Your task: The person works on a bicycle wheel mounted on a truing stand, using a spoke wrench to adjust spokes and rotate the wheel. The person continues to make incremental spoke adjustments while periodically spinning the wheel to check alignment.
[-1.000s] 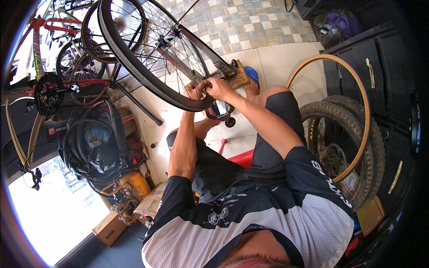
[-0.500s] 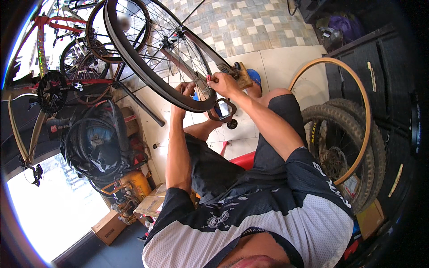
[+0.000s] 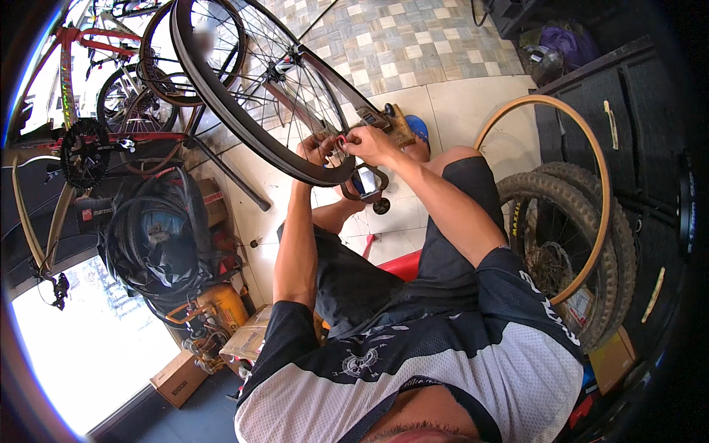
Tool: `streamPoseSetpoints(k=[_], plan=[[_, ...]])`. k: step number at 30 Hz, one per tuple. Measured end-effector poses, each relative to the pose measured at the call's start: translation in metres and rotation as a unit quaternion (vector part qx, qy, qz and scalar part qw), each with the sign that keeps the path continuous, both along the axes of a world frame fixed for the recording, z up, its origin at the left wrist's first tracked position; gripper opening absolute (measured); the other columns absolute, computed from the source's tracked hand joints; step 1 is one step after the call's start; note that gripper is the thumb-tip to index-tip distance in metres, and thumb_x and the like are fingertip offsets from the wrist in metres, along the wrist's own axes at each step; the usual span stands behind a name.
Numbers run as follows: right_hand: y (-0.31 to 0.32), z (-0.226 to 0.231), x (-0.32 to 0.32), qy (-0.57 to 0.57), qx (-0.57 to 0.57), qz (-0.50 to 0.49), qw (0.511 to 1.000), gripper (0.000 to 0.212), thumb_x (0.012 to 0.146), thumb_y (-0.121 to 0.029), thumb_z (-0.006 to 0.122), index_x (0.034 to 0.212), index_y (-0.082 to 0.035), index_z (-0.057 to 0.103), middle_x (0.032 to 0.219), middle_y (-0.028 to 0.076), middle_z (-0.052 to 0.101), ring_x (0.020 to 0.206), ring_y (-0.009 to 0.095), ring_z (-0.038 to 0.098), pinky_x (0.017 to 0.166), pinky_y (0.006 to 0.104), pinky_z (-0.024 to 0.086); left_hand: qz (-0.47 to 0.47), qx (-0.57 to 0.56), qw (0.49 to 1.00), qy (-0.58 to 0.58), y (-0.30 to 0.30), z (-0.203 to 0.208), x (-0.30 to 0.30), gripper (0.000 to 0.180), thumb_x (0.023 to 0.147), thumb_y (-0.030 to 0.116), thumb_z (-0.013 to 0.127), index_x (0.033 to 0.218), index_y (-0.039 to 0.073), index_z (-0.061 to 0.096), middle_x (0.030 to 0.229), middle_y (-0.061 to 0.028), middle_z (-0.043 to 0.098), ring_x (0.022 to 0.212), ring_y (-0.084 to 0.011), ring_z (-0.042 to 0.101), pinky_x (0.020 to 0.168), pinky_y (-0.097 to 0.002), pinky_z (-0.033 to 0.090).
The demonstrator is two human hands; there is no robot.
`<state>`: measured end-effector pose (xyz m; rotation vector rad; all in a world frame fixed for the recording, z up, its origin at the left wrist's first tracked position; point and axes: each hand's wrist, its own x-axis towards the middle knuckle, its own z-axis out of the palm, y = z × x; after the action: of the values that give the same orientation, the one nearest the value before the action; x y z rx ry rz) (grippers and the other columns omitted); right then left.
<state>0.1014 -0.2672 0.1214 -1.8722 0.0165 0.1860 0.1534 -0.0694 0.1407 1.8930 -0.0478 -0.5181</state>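
A bicycle wheel with a black rim (image 3: 244, 131) and thin spokes leans in a metal truing stand (image 3: 353, 103) in front of me. My right hand (image 3: 371, 145) pinches a small red spoke wrench (image 3: 341, 139) at the spokes near the rim's closest part. Just left of it, my left hand (image 3: 316, 150) reaches in at the spokes with curled fingers. The fingertips of both hands nearly meet there. What the left fingers grip is hidden by the rim and spokes. Below the rim sits the stand's lower bracket (image 3: 368, 181).
A tan rim (image 3: 607, 184) and knobbly tyred wheels (image 3: 617, 244) lean against dark drawers (image 3: 639, 125) on the right. Bicycle frames (image 3: 70, 88) stand at left, above a heap of black tyres (image 3: 159, 236). Near it are an orange compressor (image 3: 221, 306) and cardboard boxes (image 3: 179, 378).
My left hand has moved slightly right, toward my right hand, its fingers further in among the spokes. The red spoke wrench has shifted slightly down and left. The wheel looks nearly unmoved.
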Motion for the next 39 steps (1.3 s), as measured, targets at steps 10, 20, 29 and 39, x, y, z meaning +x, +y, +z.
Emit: streamPoseSetpoints(k=[10,20,29,39], plan=[[0.011,-0.008,0.002,0.024,0.024,0.005,0.999,0.039,0.083,-0.035,0.068,0.088,0.004,0.072,0.08,0.022,0.071,0.076,0.034,0.071,0.068,0.0426,0.053,0.004,0.001,1.0,0.01,-0.001,-0.007,0.002,0.028,0.092,0.029,0.075,0.087,0.002,0.069,0.07,0.0013,0.063,0.064,-0.0084,0.054,0.057,-0.0278,0.043],[0.015,0.001,-0.006,-0.013,0.018,-0.011,1.0,0.039,0.084,-0.036,0.072,0.091,0.003,0.07,0.083,0.02,0.072,0.077,0.034,0.07,0.07,0.042,0.053,-0.017,0.025,0.996,0.087,0.005,-0.002,-0.002,0.039,0.096,0.039,0.069,0.086,0.002,0.07,0.077,-0.0031,0.068,0.069,-0.0108,0.063,0.061,-0.0269,0.048],[0.016,0.006,-0.008,0.016,0.022,-0.006,1.0,0.034,0.083,-0.032,0.071,0.1,-0.002,0.068,0.085,0.018,0.073,0.082,0.034,0.071,0.072,0.0423,0.054,-0.054,-0.026,0.987,0.152,0.015,-0.006,0.001,0.034,0.098,0.035,0.069,0.084,0.003,0.068,0.075,-0.0027,0.065,0.071,-0.0124,0.061,0.066,-0.0281,0.048],[0.011,0.01,-0.009,0.027,0.045,0.016,0.998,0.035,0.084,-0.03,0.069,0.107,-0.004,0.066,0.087,0.016,0.074,0.081,0.031,0.072,0.072,0.0413,0.054,-0.038,-0.075,0.984,0.156,0.004,-0.003,-0.004,0.032,0.094,0.031,0.073,0.077,0.007,0.06,0.07,-0.0011,0.059,0.066,-0.0119,0.056,0.063,-0.0277,0.042]])
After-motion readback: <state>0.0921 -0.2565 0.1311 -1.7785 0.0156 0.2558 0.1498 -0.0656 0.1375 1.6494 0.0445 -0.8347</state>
